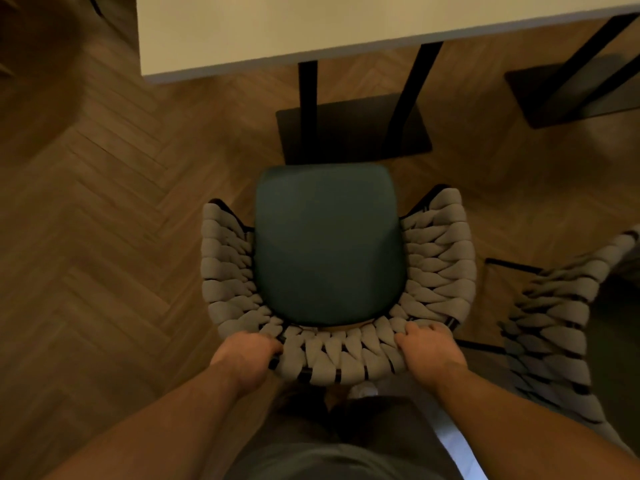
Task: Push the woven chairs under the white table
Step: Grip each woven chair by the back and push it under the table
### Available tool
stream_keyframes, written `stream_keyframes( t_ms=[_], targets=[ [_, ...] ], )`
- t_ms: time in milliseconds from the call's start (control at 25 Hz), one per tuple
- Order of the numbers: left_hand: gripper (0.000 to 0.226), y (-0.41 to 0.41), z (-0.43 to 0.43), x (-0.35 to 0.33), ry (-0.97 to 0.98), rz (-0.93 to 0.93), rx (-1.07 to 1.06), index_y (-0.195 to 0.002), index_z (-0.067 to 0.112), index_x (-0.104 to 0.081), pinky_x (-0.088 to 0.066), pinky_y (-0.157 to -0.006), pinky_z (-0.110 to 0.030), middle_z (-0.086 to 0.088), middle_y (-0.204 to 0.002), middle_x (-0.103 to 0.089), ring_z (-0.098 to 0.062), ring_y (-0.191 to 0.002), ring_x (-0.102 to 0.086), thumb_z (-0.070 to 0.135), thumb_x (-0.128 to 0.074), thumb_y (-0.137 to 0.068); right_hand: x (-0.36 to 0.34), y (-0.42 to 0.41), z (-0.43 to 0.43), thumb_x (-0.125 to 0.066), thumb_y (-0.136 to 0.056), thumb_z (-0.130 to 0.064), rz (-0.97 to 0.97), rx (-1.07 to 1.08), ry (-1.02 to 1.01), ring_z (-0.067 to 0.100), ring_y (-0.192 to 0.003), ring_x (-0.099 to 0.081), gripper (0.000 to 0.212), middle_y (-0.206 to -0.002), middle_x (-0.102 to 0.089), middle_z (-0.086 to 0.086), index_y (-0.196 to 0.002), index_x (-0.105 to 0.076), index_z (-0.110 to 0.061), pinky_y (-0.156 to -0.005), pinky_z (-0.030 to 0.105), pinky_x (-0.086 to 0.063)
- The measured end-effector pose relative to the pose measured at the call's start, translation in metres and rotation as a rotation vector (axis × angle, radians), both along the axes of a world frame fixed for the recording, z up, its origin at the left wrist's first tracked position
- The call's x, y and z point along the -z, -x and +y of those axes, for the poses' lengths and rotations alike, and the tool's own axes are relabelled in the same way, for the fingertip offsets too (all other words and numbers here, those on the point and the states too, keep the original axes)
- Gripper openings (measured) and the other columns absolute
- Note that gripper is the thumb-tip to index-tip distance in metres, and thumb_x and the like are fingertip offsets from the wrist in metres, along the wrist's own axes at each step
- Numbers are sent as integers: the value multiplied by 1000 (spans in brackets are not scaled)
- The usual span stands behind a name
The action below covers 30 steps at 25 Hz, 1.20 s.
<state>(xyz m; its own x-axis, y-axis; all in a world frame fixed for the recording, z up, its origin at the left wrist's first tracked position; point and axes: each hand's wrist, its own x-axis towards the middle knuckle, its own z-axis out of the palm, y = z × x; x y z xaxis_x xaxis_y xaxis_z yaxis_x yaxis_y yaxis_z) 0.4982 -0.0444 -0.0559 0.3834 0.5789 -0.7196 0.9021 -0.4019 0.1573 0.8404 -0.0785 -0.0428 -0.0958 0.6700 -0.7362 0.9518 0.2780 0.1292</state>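
The white tabletop runs off the top and right edges, so its far sides are out of sight. It hides the upper ends of the black table legs. To the right of the tabletop's near base plate, a second base plate is dim and cut by the right edge. The second woven chair, right of the first, is blurred and cropped. The woven chair covers its own legs, and the fingers of the left hand curl out of view behind the backrest.
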Motion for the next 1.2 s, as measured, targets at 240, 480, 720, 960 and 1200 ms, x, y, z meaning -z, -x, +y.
stream_keyframes(
  t_ms=[240,480,720,960,1200],
  targets=[
    [41,-5,38,-4,-6,-5,-103,-131,46,-59,-54,-93,-37,12,-124,-67,-15,-111,-64,25,-58,-96,2,-14,56,-55,-99,-28,43,-70,-49,26,-114,-60,31,-127,-56,3,-130,-58,-29,-110,45,-35],
    [43,-24,59,-11,-86,26,-213,-139,43,-56,-50,-99,-32,11,-133,-63,-14,-118,-59,23,-56,-101,-2,-33,110,-52,-100,-19,121,-169,-70,24,-115,-59,34,-129,-55,3,-133,-57,-29,-111,44,-35],
    [40,-36,96,-21,-132,45,-192,-138,41,-57,-50,-100,-35,11,-135,-62,-14,-120,-60,25,-54,-102,4,-48,154,-53,-100,-22,168,-217,-85,24,-115,-59,34,-127,-55,2,-133,-57,-29,-110,43,-37],
    [36,-31,143,-20,-145,-14,-177,-134,37,-61,-50,-97,-34,10,-131,-65,-15,-118,-61,28,-55,-100,0,-46,199,-50,-101,-19,148,-188,-89,22,-118,-59,37,-129,-56,0,-136,-57,-30,-114,43,-37],
    [32,-10,159,-17,-114,-10,-174,-128,40,-63,-53,-92,-36,12,-124,-67,-15,-109,-63,30,-55,-99,-7,-24,209,-50,-101,-20,105,-158,-46,24,-118,-57,40,-130,-55,1,-139,-57,-31,-113,44,-36]
  ],
)
